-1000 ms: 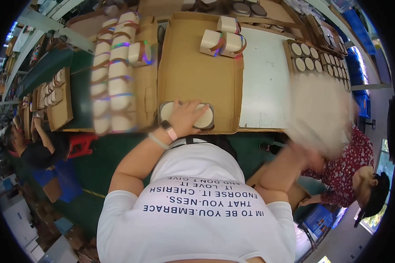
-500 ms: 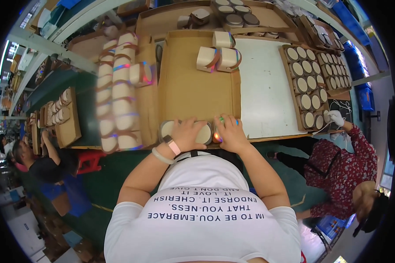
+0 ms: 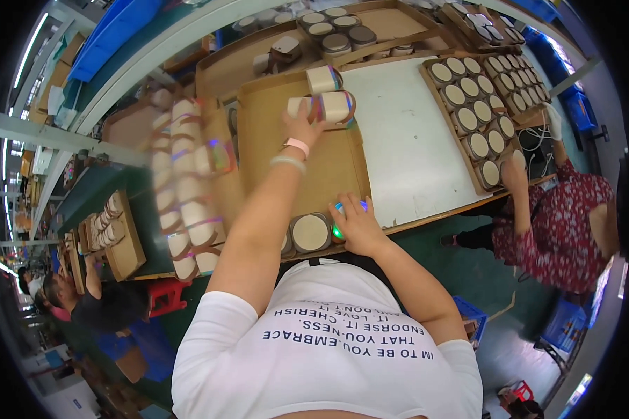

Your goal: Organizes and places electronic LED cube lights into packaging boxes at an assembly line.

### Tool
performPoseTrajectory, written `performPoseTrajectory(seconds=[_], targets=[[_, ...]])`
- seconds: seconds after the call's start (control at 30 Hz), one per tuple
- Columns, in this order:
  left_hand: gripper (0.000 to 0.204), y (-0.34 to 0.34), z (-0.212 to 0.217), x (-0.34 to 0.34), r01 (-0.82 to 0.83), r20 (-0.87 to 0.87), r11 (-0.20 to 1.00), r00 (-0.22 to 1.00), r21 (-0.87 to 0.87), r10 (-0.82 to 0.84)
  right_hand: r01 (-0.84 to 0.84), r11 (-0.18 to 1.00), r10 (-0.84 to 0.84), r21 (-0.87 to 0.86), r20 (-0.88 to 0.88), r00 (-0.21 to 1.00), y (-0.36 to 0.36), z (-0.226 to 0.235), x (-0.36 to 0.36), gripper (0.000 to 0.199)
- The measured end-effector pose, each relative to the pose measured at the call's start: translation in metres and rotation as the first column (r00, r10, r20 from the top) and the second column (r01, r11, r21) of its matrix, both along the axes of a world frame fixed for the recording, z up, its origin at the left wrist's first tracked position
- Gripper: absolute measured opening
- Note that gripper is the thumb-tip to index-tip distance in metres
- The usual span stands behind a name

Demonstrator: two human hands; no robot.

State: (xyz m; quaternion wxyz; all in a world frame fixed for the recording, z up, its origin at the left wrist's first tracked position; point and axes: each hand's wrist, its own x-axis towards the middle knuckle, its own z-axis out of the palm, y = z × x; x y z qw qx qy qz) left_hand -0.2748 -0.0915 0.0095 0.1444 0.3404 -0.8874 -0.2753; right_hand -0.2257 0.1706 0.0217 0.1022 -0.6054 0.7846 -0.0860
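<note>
My left hand point(image 3: 302, 126) reaches to the far part of a shallow cardboard tray point(image 3: 258, 150). Its fingers curl over a cream, rounded device point(image 3: 293, 106) with a brown strap, partly hidden by the hand. Beside that stand another strapped device point(image 3: 337, 106) with coloured light at its edge and a third point(image 3: 321, 79) behind it. At the tray's front edge my right hand point(image 3: 360, 227) wraps from above around a device glowing blue and green point(image 3: 338, 232). To its left sits a device with a round cream face point(image 3: 311, 232); my left forearm partly covers one more.
Rows of cream strapped devices point(image 3: 186, 188) fill a tray on the left. Trays of round-faced devices point(image 3: 468, 115) stand at the right, across a white tabletop point(image 3: 402, 140). A co-worker in a patterned top point(image 3: 573, 230) handles items there. Metal shelf beams point(image 3: 42, 133) cross the upper left.
My left hand has left the front edge and moved far forward onto a strapped device. My right hand stays at the front with the glowing device. The whole view has tilted.
</note>
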Motion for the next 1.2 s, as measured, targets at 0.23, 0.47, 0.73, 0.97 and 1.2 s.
performPoseTrajectory(seconds=[0.23,0.47,0.73,0.97,1.2], targets=[[0.05,0.011,0.028,0.049,0.399,-0.399,0.149,0.673,0.905,0.622,-0.009,1.0,0.008,0.006,0.056,0.998,-0.001,0.003,0.001,0.086],[0.049,0.068,0.099,0.129,0.678,-0.391,-0.212,0.619,0.704,0.681,-0.003,1.0,0.006,-0.026,0.099,0.995,0.002,0.0,0.002,0.087],[0.059,0.113,0.115,0.159,0.403,-0.756,0.694,0.572,0.597,0.318,0.444,0.844,0.073,-0.301,0.884,0.461,-0.003,0.049,0.0,0.102],[0.063,0.167,0.101,0.148,0.228,-0.423,0.831,0.774,-0.508,-0.471,0.759,0.651,0.541,0.017,0.691,-0.479,-0.006,0.069,0.011,0.075],[0.08,0.144,0.091,0.108,0.669,-0.383,0.704,0.731,0.239,-0.565,0.861,0.507,0.474,0.017,0.83,-0.296,0.057,0.044,-0.015,0.071]])
